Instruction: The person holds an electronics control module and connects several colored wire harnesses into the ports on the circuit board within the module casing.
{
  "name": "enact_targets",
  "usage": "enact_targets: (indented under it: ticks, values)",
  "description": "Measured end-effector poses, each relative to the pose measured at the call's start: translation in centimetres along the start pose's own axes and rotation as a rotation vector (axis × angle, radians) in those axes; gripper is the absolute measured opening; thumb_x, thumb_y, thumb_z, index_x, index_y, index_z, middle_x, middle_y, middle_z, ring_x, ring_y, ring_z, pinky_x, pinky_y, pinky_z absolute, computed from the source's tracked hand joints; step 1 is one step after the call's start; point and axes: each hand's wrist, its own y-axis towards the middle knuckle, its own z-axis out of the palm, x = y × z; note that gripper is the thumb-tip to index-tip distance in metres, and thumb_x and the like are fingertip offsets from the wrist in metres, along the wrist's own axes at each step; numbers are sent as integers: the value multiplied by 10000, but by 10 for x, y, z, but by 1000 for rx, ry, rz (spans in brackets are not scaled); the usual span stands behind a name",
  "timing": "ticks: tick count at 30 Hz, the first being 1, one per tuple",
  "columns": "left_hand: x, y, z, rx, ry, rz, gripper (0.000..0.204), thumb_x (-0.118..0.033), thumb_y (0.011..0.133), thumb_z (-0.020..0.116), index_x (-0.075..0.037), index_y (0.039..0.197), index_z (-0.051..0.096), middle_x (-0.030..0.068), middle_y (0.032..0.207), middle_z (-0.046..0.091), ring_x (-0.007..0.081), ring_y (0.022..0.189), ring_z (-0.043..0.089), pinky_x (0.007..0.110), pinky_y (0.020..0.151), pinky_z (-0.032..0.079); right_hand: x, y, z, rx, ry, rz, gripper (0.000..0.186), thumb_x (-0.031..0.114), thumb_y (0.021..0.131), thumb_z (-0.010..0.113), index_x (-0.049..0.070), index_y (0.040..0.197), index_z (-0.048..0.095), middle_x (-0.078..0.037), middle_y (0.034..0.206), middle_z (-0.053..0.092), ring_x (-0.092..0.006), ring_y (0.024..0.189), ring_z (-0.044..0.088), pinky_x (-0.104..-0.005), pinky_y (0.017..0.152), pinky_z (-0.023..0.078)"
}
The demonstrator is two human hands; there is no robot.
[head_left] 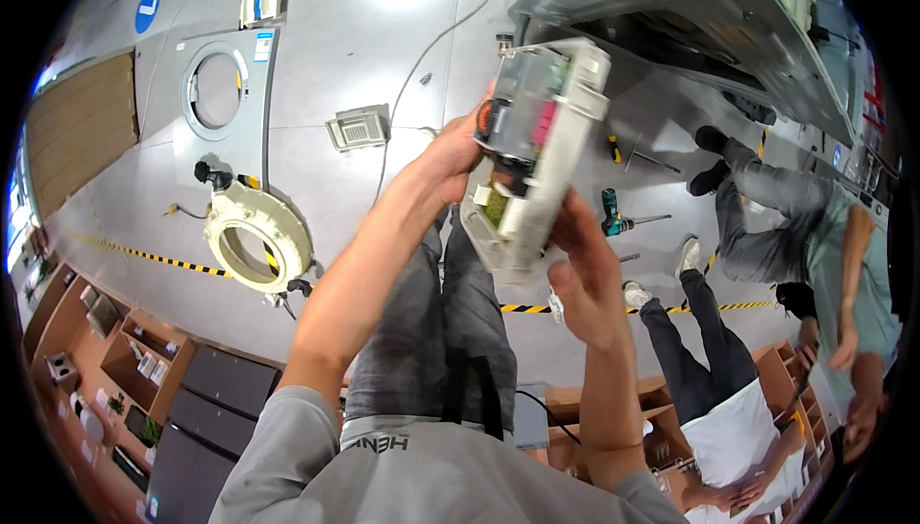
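Note:
A cream plastic housing with a circuit board (525,107) is held up in front of me, tilted; a copper coil, a pink part and other components show on its face. My left hand (458,152) is closed round its left side, with the fingertips hidden behind it. Close to its lower right edge is my right hand (592,275), thumb apart and fingers loosely bent; whether they touch the housing I cannot tell. Motion blurs the housing's lower end.
On the grey floor lie a front panel (251,93) with a round opening, a cream ring (257,236), a small vented tray (356,131), a cordless drill (613,217) and screwdrivers (615,148). A large metal cabinet (709,16) stands far right. Two people (743,428) (834,246) are at right.

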Motion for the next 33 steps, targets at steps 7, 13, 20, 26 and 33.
enact_targets:
  ticks: [7, 13, 20, 26, 33]
  values:
    - [10, -11, -20, 784, -524, 34, 342, -380, 930, 462, -58, 819, 436, -10, 568, 423, 100, 476, 405, 199, 470, 358, 13, 6, 14, 44, -179, -6, 515, 254, 864, 631, -39, 1259, 475, -140, 1208, 566, -228, 1082, 564, -342, 948, 420]
    - [-2, -16, -29, 904, -603, 154, 260, -279, 946, 422, -75, 785, 417, -20, 545, 426, 81, 455, 403, 183, 446, 339, 10, 2, 13, -26, -202, 52, 370, 147, 825, 671, -26, 1136, 569, -118, 1071, 629, -202, 988, 596, -307, 887, 443]
    - [-9, -25, -32, 909, -555, 129, 279, -279, 948, 418, -80, 753, 422, -23, 517, 417, 79, 436, 400, 180, 428, 322, 10, 3, 20, 5, -202, 83, 357, 125, 819, 675, -28, 1125, 574, -121, 1051, 635, -193, 981, 599, -304, 880, 442]
    - [-7, -25, -38, 832, -456, 45, 397, -432, 913, 459, -69, 753, 437, -1, 532, 451, 101, 434, 410, 194, 424, 331, 9, 6, 20, 21, -212, 89, 388, 116, 821, 670, -23, 1166, 558, -123, 1084, 629, -198, 1005, 590, -310, 888, 442]
    - [-43, -42, -38, -49, 559, 83, 438, -298, 893, 603, 17, 1194, 561, 123, 985, 656, 162, 880, 639, 269, 739, 527, -9, 20, 8, -43, 177, 28, 621, 466, 945, 441, 2, 1356, 400, -157, 1233, 570, -235, 1109, 559, -389, 911, 455]
